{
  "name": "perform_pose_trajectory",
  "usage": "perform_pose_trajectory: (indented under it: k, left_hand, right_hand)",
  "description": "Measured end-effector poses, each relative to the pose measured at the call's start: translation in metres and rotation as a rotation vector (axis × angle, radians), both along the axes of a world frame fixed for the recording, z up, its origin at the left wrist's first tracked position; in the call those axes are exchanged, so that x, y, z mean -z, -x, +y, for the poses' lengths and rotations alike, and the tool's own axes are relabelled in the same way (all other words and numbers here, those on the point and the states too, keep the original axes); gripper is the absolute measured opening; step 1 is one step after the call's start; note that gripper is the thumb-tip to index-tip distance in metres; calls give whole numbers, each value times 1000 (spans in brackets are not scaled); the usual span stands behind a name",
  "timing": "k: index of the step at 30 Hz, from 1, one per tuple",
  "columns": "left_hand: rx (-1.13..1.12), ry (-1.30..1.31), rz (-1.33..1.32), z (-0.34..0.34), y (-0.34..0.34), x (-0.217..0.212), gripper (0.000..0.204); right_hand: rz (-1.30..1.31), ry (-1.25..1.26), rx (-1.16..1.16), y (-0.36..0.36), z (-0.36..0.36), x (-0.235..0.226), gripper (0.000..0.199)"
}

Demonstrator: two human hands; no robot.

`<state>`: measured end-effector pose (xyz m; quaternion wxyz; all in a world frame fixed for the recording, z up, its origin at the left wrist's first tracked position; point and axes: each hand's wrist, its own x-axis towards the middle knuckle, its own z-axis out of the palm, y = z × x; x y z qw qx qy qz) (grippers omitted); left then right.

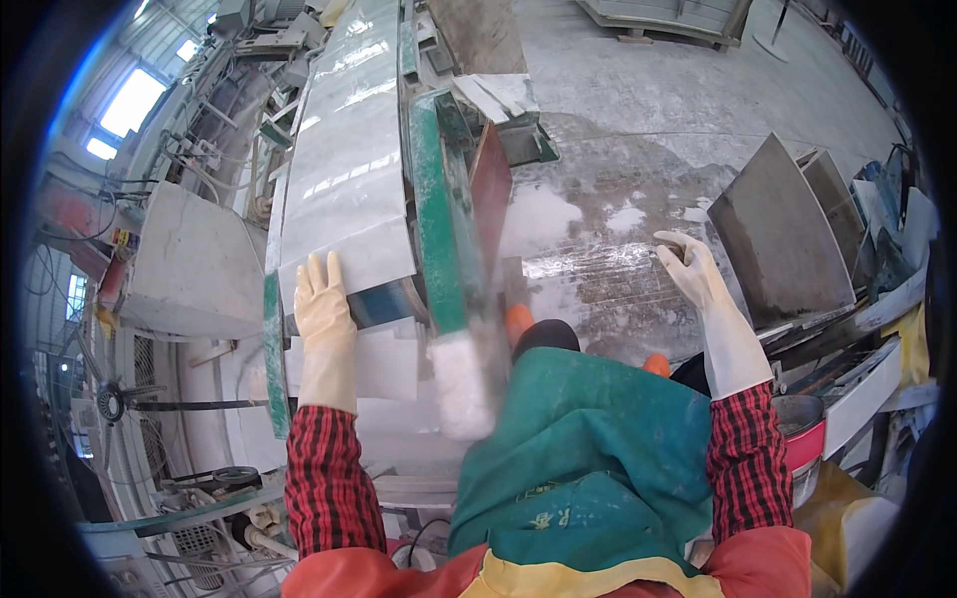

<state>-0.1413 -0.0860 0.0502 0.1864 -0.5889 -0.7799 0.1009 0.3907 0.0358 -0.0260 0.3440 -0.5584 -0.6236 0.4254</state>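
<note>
My left hand (326, 319), in a cream rubber glove, lies with its fingers stretched out over the near end of a long, glossy pale grey slab surface (349, 189). That surface runs away from me between green rails (436, 219). Below its near edge a dark blue band (381, 305) shows. My right hand (692, 269), gloved alike, hangs in the air over the wet floor on the right. Its fingers are loosely bent, the thumb stands apart from them, and I see nothing in its grasp. A white, blurred block-like piece (460, 387) sits at the near end of the right rail.
Brown-grey boards (783, 234) lean upright at the right, beside scrap strips and a red-banded bucket (803, 435). A reddish board (491, 194) stands along the right rail. Left of the rails are a pale box-shaped housing (194, 259) and a dark handwheel (111, 401).
</note>
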Motion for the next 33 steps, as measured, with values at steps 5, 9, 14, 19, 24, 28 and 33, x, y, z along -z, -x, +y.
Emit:
perform_pose_trajectory:
  k: [5,9,14,19,24,28,33]
  left_hand:
    - [-181,154,-98,40,6,15,73]
    - [-163,144,-89,43,6,14,71]
    - [-168,166,-113,45,4,5,69]
    - [-196,183,-159,48,6,1,69]
    - [-263,223,-267,55,3,-16,72]
    - [-307,282,-307,56,12,-17,75]
    - [-307,238,-323,44,11,-25,82]
  right_hand:
    - [-67,-24,11,3,-2,-13,34]
    - [-98,-45,-11,3,-9,-22,34]
    - [-146,-11,-24,12,-13,-26,34]
    - [-213,-31,-44,19,-12,-30,35]
    - [43,-102,70,-21,0,-21,31]
    - [151,-124,418,-92,-25,-56,34]
    - [-1029,-122,760,-195,-133,-102,57]
